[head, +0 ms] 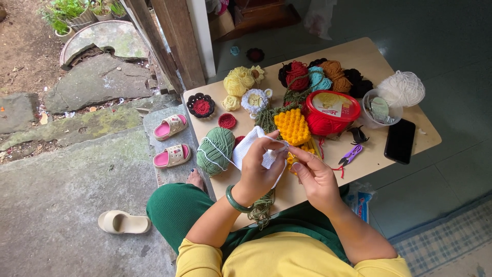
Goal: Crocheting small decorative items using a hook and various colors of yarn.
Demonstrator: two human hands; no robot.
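Observation:
My left hand, with a green bangle on the wrist, grips a white crocheted piece above the near edge of a small wooden table. My right hand pinches the white yarn and what looks like a thin hook at the piece's right edge. A yellow textured crochet square lies just beyond my fingers. A ball of green yarn sits left of my left hand.
On the table are several yarn balls, a red-lidded tub, a clear cup, a white yarn ball, purple snips, a black phone and small crocheted flowers. Pink sandals lie on the stone step at left.

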